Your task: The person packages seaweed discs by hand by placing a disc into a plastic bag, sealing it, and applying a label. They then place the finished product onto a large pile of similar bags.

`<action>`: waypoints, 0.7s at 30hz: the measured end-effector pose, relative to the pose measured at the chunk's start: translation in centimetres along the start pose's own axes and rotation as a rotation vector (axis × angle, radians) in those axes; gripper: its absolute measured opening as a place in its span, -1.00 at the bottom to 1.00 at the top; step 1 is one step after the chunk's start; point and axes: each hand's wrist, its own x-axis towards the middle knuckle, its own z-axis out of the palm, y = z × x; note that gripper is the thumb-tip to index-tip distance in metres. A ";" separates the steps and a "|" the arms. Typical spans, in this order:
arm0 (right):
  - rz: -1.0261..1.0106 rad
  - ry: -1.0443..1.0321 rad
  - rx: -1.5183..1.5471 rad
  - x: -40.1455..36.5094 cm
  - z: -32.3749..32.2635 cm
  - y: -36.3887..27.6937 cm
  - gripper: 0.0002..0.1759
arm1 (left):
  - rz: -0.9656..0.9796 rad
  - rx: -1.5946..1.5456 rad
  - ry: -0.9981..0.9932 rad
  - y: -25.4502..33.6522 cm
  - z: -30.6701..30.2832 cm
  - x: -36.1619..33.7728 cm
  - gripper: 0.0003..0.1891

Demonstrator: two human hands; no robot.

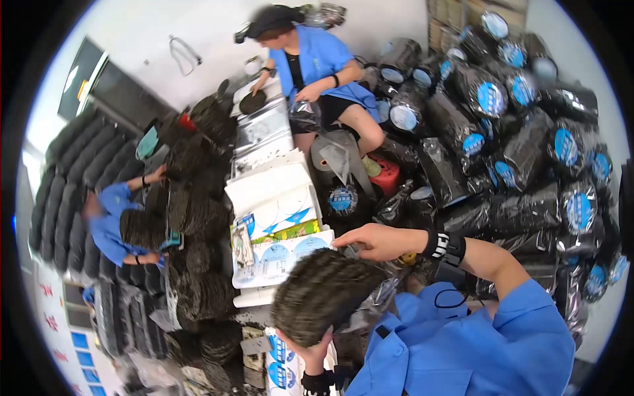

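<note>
Cramped packing room, with black bagged rolls with blue labels (528, 152) heaped along one side. The seaweed disc (323, 294) is round, dark and stringy, and it's held low, just off the desk (271, 188). The left hand (314, 360) cups it from below, fingers curled on its edge. The right hand (380, 241) has its fingers pinched together at the top rim, though I can't tell on what. Printed bags (281, 254) and stacked discs (198, 204) crowd the desk, and two co-workers (310, 59) sit beyond it.
</note>
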 end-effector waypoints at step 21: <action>-0.206 0.238 0.292 -7.0 8.3 -0.3 -0.25 | -0.023 1.047 -1.246 -3.9 26.3 4.2 -0.10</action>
